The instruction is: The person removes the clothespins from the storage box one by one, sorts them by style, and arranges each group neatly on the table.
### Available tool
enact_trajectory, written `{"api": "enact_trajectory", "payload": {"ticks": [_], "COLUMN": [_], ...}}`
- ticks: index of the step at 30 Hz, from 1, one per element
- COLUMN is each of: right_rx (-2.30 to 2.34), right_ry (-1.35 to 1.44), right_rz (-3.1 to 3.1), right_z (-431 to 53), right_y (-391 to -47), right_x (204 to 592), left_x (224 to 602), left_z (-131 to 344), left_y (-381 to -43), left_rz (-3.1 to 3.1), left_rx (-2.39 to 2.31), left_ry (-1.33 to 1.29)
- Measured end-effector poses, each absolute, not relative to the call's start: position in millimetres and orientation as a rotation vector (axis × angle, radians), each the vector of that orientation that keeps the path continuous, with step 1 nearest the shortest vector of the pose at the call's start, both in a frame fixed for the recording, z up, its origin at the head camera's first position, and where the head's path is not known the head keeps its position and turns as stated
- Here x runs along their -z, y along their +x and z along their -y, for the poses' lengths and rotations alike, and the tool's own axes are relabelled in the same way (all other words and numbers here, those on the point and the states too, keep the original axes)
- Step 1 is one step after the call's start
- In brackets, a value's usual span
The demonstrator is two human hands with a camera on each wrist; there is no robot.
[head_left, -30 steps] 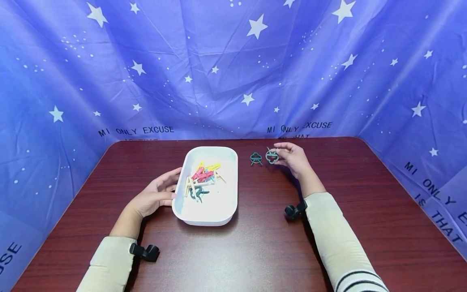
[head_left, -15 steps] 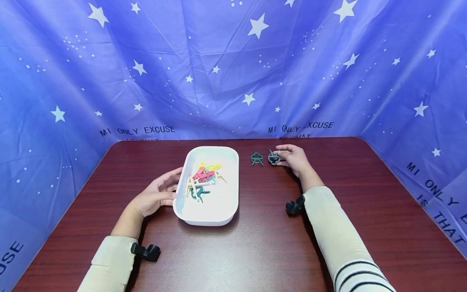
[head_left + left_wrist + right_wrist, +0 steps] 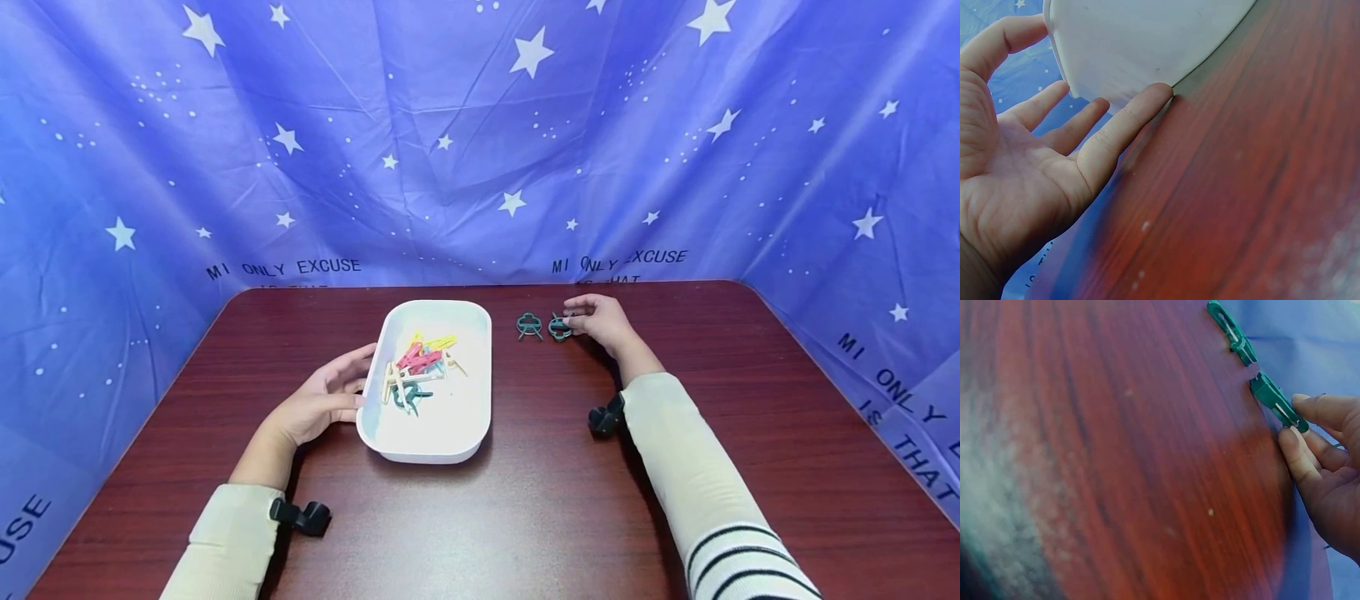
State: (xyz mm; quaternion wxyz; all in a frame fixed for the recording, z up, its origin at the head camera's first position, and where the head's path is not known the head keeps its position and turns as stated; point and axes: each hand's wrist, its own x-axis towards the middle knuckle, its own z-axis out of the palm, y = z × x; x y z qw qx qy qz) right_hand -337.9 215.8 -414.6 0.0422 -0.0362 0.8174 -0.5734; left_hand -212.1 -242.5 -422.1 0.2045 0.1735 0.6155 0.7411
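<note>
My left hand (image 3: 311, 406) is at the left side of a white plastic tray (image 3: 431, 436); in the left wrist view its extended fingers touch the tray's outer wall. At the back right, my right hand (image 3: 604, 323) pinches one end of a green plant clip (image 3: 1277, 407) between thumb and fingers. A second green plant clip (image 3: 529, 327) lies on the table just left of the held one, and the two lie nearly end to end in the right wrist view. Part of the held clip is covered by my fingertips.
Inside the tray are red clothespins (image 3: 420, 360), a yellow clothespin (image 3: 440, 342), pale wooden clothespins (image 3: 397, 385) and a dark green clip (image 3: 411, 397). A blue star-patterned cloth (image 3: 450, 167) hangs behind the dark red wood table (image 3: 540, 500).
The right hand first shifted the pinched clip slightly right, then back left towards the other clip, turning it a little and lowering it. The left hand stays at the tray.
</note>
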Motion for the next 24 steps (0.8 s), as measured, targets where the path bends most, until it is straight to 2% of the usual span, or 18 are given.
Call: {"api": "enact_trajectory", "payload": {"ticks": [12,24], "right_rx": [1.462,1.436], "right_ry": [-0.139,-0.125], "right_rz": [-2.76,-2.827], "right_z": [-214.4,-213.8], "right_y": [-337.0,-337.4], "right_x": [412.2,409.1], "left_x": [420.2,419.7], "left_z": [242.3,241.4], "left_y": [-211.3,-211.4], "left_rz": [-1.716,-1.716], "left_rx": [-2.066,-2.065], "left_ry": [0.486,0.478]}}
